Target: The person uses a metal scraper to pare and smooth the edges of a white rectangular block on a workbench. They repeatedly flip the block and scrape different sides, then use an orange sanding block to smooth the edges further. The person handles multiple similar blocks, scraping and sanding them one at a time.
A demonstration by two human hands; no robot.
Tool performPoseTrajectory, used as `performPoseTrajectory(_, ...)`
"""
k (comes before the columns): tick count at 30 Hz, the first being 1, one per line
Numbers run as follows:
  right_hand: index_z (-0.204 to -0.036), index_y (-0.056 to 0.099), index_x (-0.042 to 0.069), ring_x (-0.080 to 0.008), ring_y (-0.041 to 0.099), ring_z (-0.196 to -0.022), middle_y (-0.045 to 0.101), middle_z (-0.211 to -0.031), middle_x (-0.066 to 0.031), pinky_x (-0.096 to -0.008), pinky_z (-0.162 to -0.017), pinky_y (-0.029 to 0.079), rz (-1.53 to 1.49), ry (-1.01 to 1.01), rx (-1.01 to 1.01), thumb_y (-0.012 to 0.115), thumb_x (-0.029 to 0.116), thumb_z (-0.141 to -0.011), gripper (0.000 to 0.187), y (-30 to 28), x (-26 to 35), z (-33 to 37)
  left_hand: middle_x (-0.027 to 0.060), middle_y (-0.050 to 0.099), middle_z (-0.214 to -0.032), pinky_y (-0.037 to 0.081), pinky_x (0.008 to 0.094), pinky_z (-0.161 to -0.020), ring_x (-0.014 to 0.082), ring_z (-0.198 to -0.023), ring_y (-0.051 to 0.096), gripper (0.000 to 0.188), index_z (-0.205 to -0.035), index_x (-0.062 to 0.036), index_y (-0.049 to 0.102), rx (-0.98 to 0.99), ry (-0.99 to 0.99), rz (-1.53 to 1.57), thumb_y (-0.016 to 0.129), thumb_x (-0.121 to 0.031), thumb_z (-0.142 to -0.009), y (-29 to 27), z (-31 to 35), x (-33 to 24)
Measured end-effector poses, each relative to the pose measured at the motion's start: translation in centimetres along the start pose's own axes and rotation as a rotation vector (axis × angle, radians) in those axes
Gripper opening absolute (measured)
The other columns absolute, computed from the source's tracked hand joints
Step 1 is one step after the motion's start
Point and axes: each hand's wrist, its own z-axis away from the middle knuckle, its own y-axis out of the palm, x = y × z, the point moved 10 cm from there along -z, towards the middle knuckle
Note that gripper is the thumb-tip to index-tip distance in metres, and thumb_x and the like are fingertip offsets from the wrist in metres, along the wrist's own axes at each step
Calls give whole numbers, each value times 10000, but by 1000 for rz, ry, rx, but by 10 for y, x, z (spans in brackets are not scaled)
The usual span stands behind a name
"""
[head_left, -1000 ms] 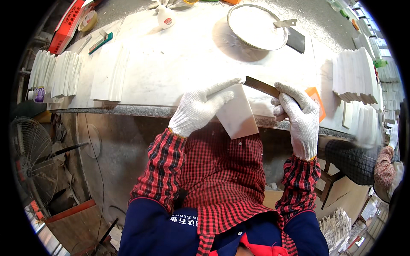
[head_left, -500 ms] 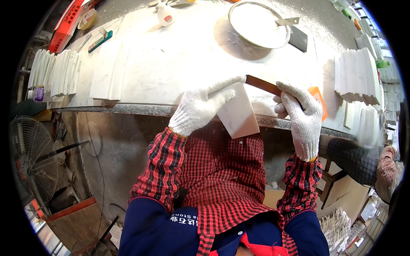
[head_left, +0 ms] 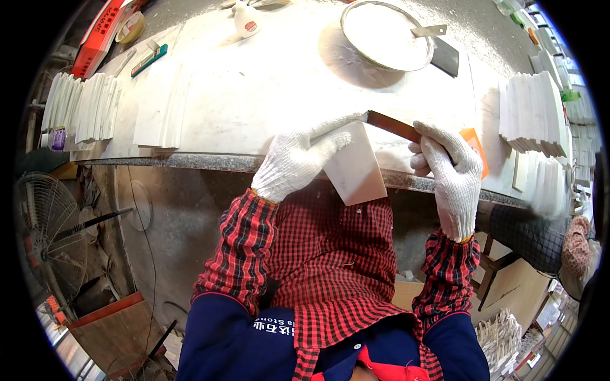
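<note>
My left hand, in a white knit glove, is closed on a white stone tile at the table's front edge. The tile is tilted, its lower end jutting past the edge over my checked apron. My right hand, gloved the same way, pinches the right end of a thin, flat brown strip. The strip's left end is at the tip of my left index finger, just above the tile's upper corner. Whether the strip touches the tile, I cannot tell.
A bowl of white material with a metal scraper stands at the back. Stacked tiles line the left and right. An orange object lies behind my right hand. A white bottle and a floor fan are further left.
My right hand has shifted very slightly to the right. Both hands keep the same hold on the tile and the strip.
</note>
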Motion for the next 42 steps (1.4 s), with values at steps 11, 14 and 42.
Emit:
performPoseTrajectory(11, -1246, 674, -66, -107, 646, -720, 722, -925, -127, -231, -647, 534, -142, 79, -85, 592, 79, -1000, 298, -16, -14, -9, 92, 728, -1143, 602, 281, -743, 140, -936, 686, 358, -1325, -102, 688, -33, 108, -17, 675, -126, -968, -2, 0, -5)
performPoseTrajectory(14, -1271, 649, -82, -108, 645, -717, 715, -927, -122, -231, -635, 531, -268, 73, -112, 582, 73, -1003, 317, -22, -17, -26, 172, 750, -1148, 575, 330, -906, 202, -1012, 727, 384, -1328, -110, 682, -10, -17, 48, 683, -228, -963, -1, 1, 2)
performPoseTrajectory(42, -1127, 763, 82, -233, 716, -737, 746, -884, -155, -332, -657, 560, 599, -711, -244, 680, 94, -941, 204, -15, 57, -86, 160, 694, -1297, 497, 329, -1036, 199, -1174, 655, 398, -1382, -74, 630, 46, 200, -48, 610, -90, -985, 6, 0, -14)
